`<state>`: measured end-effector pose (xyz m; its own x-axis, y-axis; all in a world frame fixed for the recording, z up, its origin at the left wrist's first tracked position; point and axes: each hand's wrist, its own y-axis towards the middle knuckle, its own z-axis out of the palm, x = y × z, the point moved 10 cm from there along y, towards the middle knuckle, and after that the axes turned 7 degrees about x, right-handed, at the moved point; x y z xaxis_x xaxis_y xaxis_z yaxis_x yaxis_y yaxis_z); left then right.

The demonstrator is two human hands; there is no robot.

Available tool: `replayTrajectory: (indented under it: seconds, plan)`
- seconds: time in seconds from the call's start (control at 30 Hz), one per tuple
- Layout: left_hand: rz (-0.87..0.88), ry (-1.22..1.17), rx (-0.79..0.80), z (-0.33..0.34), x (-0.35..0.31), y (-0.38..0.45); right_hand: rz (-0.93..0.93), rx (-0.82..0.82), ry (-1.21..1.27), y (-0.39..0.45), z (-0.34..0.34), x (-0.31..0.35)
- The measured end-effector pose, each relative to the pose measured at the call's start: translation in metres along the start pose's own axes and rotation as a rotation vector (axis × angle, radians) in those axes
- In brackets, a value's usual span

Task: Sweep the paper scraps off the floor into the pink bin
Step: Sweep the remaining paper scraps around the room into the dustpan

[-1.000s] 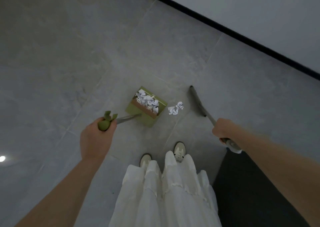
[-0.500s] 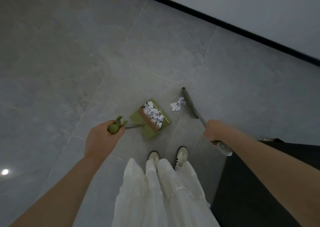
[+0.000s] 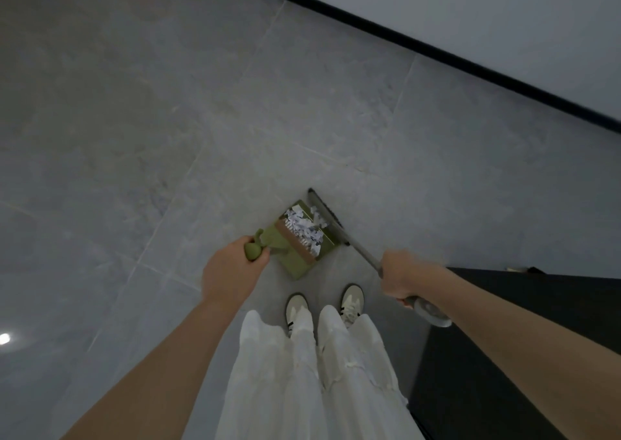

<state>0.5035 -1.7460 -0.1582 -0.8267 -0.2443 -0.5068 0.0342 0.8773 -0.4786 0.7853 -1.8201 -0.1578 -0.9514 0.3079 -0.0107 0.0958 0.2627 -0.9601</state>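
The paper scraps [image 3: 304, 228] lie heaped in the green dustpan [image 3: 299, 243], which sits on the grey tiled floor [image 3: 168, 137] just ahead of the person's shoes. The broom head [image 3: 324, 213] rests against the pan's open edge. The left hand [image 3: 232, 273] has its fingers curled round the dustpan handle [image 3: 257, 250]; the right hand [image 3: 401, 276] grips the broom handle [image 3: 364, 255]. To finish the sweep well, the pan lip should stay flat on the tile while the bristles press in. A dark cabinet [image 3: 521, 322] crowds the right side; open floor spreads to the left and ahead. A pink sliver at the top edge may be the bin.
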Motion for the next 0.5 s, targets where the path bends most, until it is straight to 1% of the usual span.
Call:
replayTrajectory:
  seconds: [0.13, 0.23, 0.4, 0.5]
  plan:
    - [0.009, -0.010, 0.018, 0.001, -0.002, 0.001, -0.032, 0.029, -0.011, -0.017, 0.000, 0.013]
    - [0.022, -0.010, 0.031, -0.001, -0.003, 0.000, -0.022, 0.015, 0.027, -0.028, -0.011, 0.008]
    - [0.028, -0.023, -0.010, -0.007, 0.002, -0.006, 0.030, -0.052, 0.036, -0.036, -0.030, -0.014]
    - [-0.002, -0.029, -0.019, -0.008, 0.010, -0.012, 0.064, -0.092, 0.077, -0.027, -0.040, -0.023]
